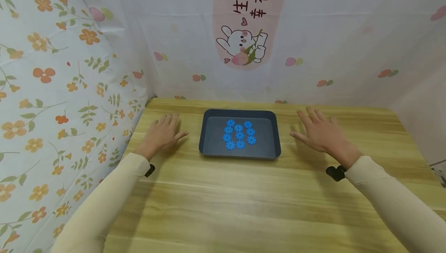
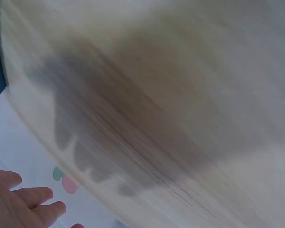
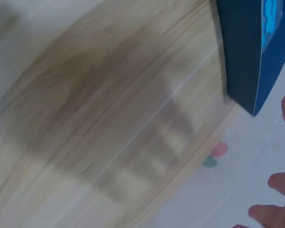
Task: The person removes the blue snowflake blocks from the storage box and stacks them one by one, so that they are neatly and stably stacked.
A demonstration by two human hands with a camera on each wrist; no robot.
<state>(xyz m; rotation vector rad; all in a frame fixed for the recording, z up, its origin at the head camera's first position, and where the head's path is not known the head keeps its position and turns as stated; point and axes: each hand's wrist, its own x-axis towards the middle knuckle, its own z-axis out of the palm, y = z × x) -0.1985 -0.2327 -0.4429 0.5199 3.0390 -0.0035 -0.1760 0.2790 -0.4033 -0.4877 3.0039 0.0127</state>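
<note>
A dark grey rectangular tray (image 1: 216, 150) lies on the wooden table. Inside it are several small blue toothed discs, shaped like gears or flowers (image 1: 240, 144), grouped in rough columns around the middle. To the tray's left, my left hand (image 1: 162, 133) is held over the table, fingers extended and thumb toward the tray, holding nothing. My right hand (image 1: 322, 133) is on the other side, fingers spread, also holding nothing. In the right wrist view, the tray's corner (image 3: 244, 61) shows with a bit of blue inside. Both hands cast shadows on the wood.
The wooden table (image 1: 240, 202) stretches toward me in front of the tray. Behind it hangs a pale curtain (image 1: 174, 24) with a rabbit print, and a flowered cloth (image 1: 69, 102) hangs along the left. Dark bands sit at both wrists.
</note>
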